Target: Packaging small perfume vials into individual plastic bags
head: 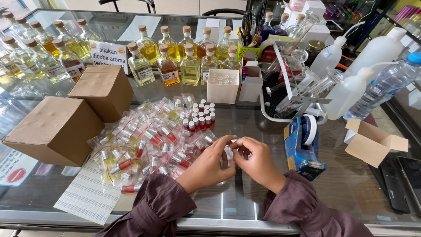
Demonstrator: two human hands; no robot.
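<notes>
Glass forms the worktop (pixel 245 127), and both hands meet just above it near the front edge, likely so the small thing between them can be handled close to the eyes. The left hand (pixel 209 163) and the right hand (pixel 256 160) have their fingertips pressed together around a small clear vial (pixel 228 154), pinching it from both sides; most of it is hidden by the fingers, so its cap colour cannot be told. Just to the left of the hands lies a heap of bagged vials (pixel 149 140) with red and silver caps, each in a clear sleeve, close enough to reach without stretching. Behind the heap a cluster of upright vials (pixel 201 115) stands together, apart from the bagged ones. A sticker sheet (pixel 87 197) lies flat at the near left edge, beside the left sleeve. A blue tape dispenser (pixel 302 147) sits just to the right of the right hand. Two brown cardboard boxes (pixel 57 129) stand further left, and corked bottles (pixel 169 61) of yellow liquid line the back.
</notes>
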